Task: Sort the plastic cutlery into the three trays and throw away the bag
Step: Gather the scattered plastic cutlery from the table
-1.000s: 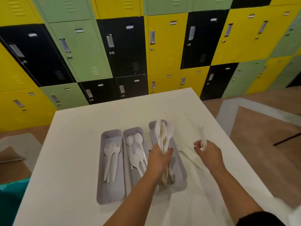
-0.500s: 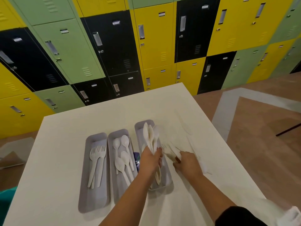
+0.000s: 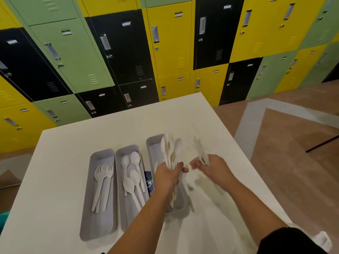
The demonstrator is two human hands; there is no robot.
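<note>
Three grey trays lie side by side on the white table. The left tray holds forks, the middle tray holds spoons. Over the right tray my left hand grips a mixed bundle of white cutlery, heads pointing up. My right hand pinches a few thin white pieces, blurred, just right of the bundle. A clear plastic bag lies crumpled on the table under my right hand.
A small purple label shows between the middle and right trays. Yellow, green and black lockers stand behind the table. Brown floor lies to the right, and a teal object sits at the lower left edge.
My right hand went down to the bag beside the bundle, then rose again holding a few white pieces. My left hand keeps its grip on the bundle over the right tray.
</note>
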